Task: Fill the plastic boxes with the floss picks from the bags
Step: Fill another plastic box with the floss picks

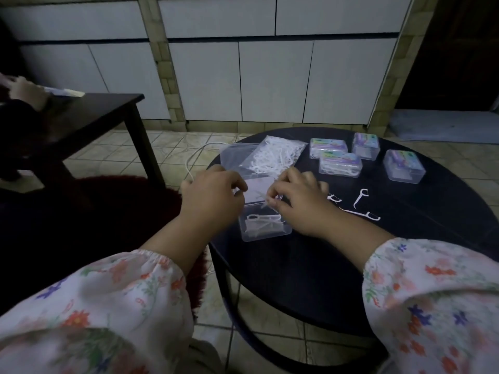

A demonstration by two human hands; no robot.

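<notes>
The right hand has its fingers curled and pinches a white floss pick between thumb and fingertips, just above the open plastic box. The left hand sits close beside it, fingers curled inward at the box's left edge; whether it grips the box or the raised lid cannot be told, since the fingertips are hidden. Both wrists come out of floral sleeves.

The open box lies at the near-left part of the round dark tabletop and already holds a few floss picks in its bottom. Directly behind the hands lies a clear bag with a heap of white floss picks inside, its near end touching the box's lid. To the right of the right hand, three loose floss picks lie on the bare tabletop. Further back stand four closed plastic boxes with coloured labels: two close together, one behind them, and one apart on the right.

A white cord loops across the tiled floor left of the tabletop, near a dark rectangular side table.
</notes>
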